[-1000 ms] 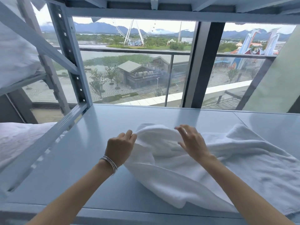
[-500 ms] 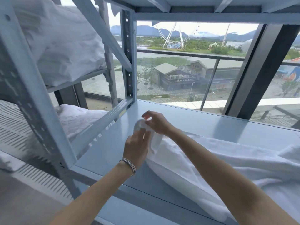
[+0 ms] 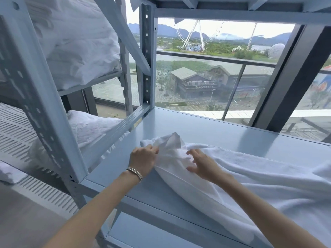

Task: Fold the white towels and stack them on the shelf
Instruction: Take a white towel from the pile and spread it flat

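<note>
White terry towel [image 3: 232,179] spread loose on steel shelf [image 3: 206,129], one end bunched at left. Corner pinched by left hand [image 3: 143,158]; right hand [image 3: 202,165] laid on cloth, fingers relaxed. Judged light, soft, limp; best gripped at corners and hems.

Two hands in view: left hand [image 3: 143,159], right hand [image 3: 203,166]. One white towel [image 3: 250,176] lay spread on the shelf [image 3: 206,131] in front of them. Two piles of white linen sat on the neighbouring rack at left: upper pile [image 3: 77,47] and lower pile [image 3: 89,127]; items within each pile could not be counted. One set of thin bangles [image 3: 135,173] on the left wrist. One Ferris wheel [image 3: 195,35] stood outside the window.
</note>
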`<action>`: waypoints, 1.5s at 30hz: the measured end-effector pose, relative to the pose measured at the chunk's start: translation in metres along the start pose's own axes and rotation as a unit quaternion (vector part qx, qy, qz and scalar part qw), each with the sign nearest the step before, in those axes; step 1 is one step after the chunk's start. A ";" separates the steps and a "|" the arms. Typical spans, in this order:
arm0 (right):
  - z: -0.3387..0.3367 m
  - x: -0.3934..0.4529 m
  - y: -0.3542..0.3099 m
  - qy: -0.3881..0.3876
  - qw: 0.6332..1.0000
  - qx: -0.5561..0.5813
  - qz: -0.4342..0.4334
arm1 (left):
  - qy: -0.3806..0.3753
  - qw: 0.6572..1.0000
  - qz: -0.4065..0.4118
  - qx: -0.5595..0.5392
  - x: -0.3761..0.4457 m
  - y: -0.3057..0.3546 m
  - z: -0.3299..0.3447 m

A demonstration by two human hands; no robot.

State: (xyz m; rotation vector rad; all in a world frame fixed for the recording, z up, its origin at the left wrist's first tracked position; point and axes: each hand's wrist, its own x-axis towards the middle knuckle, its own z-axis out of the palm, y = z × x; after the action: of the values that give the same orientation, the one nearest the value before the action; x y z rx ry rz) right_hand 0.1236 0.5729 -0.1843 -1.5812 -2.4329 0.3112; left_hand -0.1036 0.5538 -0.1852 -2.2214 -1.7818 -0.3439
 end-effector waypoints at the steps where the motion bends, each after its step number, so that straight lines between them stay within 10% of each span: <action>1: 0.001 0.000 0.001 -0.014 0.999 0.028 0.008 | -0.016 1.000 -0.024 -0.002 0.004 -0.004 -0.008; 4: 0.004 0.001 -0.007 -0.009 0.989 0.150 -0.016 | -0.048 0.997 -0.061 -0.004 0.010 -0.006 -0.006; 11: 0.008 -0.001 -0.021 -0.027 0.944 0.166 -0.284 | 0.004 0.957 0.223 0.185 -0.005 -0.009 -0.001; 15: 0.009 0.009 0.011 0.086 0.976 0.101 -0.173 | -0.071 0.967 0.183 0.165 -0.007 -0.005 0.009; 23: 0.003 0.003 0.050 -0.120 0.990 -0.070 0.012 | -0.028 0.970 0.172 0.168 0.015 0.015 0.023; 31: -0.022 0.005 0.110 -0.155 0.975 -0.098 0.125 | 0.044 0.977 0.108 0.177 0.021 0.018 0.005; 39: -0.012 0.024 0.018 -0.004 0.999 0.034 -0.022 | -0.137 0.969 -0.068 0.193 -0.031 -0.010 -0.012; 45: 0.011 0.021 -0.058 -0.122 0.971 0.078 -0.192 | -0.097 0.967 -0.122 0.202 -0.053 -0.018 -0.017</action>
State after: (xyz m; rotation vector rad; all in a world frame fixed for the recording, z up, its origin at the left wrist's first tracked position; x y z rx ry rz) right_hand 0.0621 0.5684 -0.1761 -1.0294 -2.7481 0.6361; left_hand -0.1325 0.5034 -0.1869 -1.8078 -2.0150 0.1882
